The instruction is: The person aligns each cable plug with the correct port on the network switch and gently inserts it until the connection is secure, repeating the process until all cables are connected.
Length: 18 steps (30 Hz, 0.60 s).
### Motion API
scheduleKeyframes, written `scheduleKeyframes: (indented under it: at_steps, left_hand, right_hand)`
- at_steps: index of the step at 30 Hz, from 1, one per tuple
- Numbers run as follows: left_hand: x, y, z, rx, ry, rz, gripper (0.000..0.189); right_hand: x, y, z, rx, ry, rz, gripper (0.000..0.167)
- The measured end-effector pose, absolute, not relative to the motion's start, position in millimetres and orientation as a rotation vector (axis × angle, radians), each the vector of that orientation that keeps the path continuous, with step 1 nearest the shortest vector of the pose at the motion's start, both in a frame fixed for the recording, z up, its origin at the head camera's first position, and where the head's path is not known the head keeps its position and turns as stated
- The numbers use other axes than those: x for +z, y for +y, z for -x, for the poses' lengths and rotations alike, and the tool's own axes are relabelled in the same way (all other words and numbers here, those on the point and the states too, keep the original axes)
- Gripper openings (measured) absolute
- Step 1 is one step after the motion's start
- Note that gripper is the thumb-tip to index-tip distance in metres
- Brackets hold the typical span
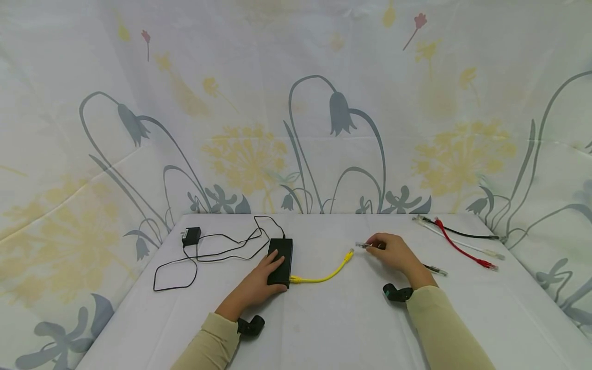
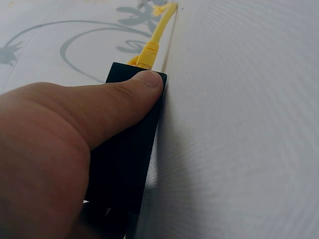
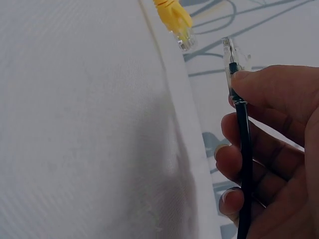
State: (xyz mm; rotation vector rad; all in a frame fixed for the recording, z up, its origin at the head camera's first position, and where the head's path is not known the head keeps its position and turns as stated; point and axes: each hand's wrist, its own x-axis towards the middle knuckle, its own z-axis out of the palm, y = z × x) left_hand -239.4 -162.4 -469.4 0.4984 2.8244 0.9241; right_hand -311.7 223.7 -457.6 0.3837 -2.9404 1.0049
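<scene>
A flat black network switch (image 1: 287,259) lies on the table under my left hand (image 1: 256,285). The fingers reach over its top while the thumb (image 2: 124,97) lies along its near side, holding it. From its right side runs a yellow network cable (image 1: 326,280), plugged in at one end; the other end's clear plug (image 3: 185,41) is loose. My right hand (image 1: 393,252) pinches a black network cable (image 3: 242,134) just behind its clear plug (image 3: 229,52), which points left toward the yellow cable's loose plug. That black cable's other end (image 1: 436,270) shows to the right of the hand.
A black power adapter (image 1: 191,236) sits at the left, its thin cord (image 1: 226,255) looping across to the switch's far end. At the back right lie a red cable (image 1: 455,245), a white cable (image 1: 462,240) and another black cable (image 1: 467,235). A patterned cloth (image 1: 250,103) hangs behind the table.
</scene>
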Motion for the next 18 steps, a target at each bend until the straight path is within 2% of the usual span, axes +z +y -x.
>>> scheduleKeyframes:
  at_steps: [18]
  left_hand:
    - [-468.4, -162.5, 239.7, 0.924, 2.823, -0.505, 0.077]
  right_hand:
    - [-455.3, 203.2, 308.2, 1.019, -2.972, -0.478, 0.019]
